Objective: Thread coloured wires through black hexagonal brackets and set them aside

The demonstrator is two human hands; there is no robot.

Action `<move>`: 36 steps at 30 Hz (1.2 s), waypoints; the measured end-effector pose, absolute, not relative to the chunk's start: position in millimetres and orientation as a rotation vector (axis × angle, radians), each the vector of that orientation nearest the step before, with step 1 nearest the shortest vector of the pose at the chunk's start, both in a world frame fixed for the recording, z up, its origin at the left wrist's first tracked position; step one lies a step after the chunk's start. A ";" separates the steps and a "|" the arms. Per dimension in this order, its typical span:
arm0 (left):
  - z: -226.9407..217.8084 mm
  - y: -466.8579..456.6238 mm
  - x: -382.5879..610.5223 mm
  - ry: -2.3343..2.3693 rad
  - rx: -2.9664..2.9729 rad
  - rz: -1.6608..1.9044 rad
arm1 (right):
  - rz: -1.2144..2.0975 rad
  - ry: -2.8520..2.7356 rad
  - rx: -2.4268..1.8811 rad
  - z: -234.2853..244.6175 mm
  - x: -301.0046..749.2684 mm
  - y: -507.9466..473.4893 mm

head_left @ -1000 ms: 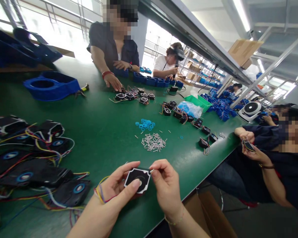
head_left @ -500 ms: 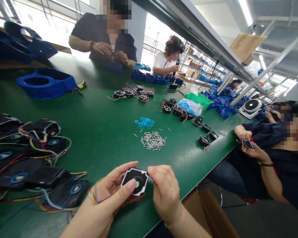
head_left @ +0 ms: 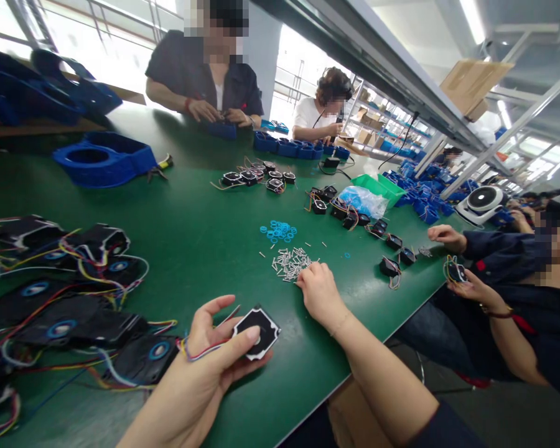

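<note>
My left hand (head_left: 204,364) grips a small black square fan (head_left: 256,331) with a white-edged face, its coloured wires looped over my fingers. My right hand (head_left: 318,292) has reached out over the green table (head_left: 200,249) to a heap of small metal pins (head_left: 292,262), fingers curled down onto the heap's near edge. What the fingers pinch is hidden. A cluster of blue rings (head_left: 279,231) lies just beyond the pins.
Black fan units with coloured wires (head_left: 70,298) pile up at my left. More small fans (head_left: 256,177) lie mid-table. A blue housing (head_left: 103,158) sits far left, a green tray (head_left: 379,188) at the right. Co-workers sit across and at my right, one holding a fan (head_left: 455,272).
My right hand has left the fan and moved forward to the pin heap. The left hand still holds the fan, now tilted. The co-worker opposite pulled both hands back together.
</note>
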State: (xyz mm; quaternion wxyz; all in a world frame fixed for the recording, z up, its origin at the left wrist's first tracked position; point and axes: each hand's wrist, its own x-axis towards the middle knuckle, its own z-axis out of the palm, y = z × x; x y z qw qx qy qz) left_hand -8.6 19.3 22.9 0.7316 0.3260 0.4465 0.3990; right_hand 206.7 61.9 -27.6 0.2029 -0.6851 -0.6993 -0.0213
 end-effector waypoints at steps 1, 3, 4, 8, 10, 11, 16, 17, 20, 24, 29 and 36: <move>23.5 18.8 -8.8 0.980 0.735 0.871 | 0.021 -1.935 -1.859 -20.7 202.6 54.9; 23.3 18.4 -9.0 0.974 0.770 0.845 | 0.287 -1.908 -1.687 -3.2 193.8 37.9; 22.7 18.4 -8.9 0.973 0.787 0.833 | 0.437 -1.899 -1.595 5.9 189.6 29.6; 21.6 17.3 -6.6 1.002 0.842 0.823 | 0.768 -1.855 -1.478 29.5 176.9 11.3; 23.7 15.3 -4.7 1.017 0.853 0.824 | 0.789 -1.826 -1.500 31.5 173.7 11.3; 25.4 14.0 -3.7 1.019 0.854 0.827 | 0.789 -1.818 -1.511 31.0 172.6 12.3; 30.9 9.1 -1.0 1.047 0.917 0.840 | 0.636 -1.860 -1.586 29.6 165.8 11.1; 29.9 9.2 -1.5 1.062 0.956 0.834 | 0.574 -1.875 -1.613 30.4 163.8 8.9; 23.4 11.5 -5.0 1.096 1.084 0.791 | 0.384 -1.903 -1.688 33.6 158.5 2.0; 17.8 15.3 -9.4 1.058 1.185 0.702 | 0.501 -1.883 -1.665 35.8 160.6 -0.9; 24.1 12.1 -9.8 1.054 1.206 0.629 | 1.085 -1.608 -1.401 25.3 168.9 1.1; 20.9 11.3 -6.4 0.926 0.885 0.604 | 1.486 -1.145 -1.132 5.8 169.7 5.1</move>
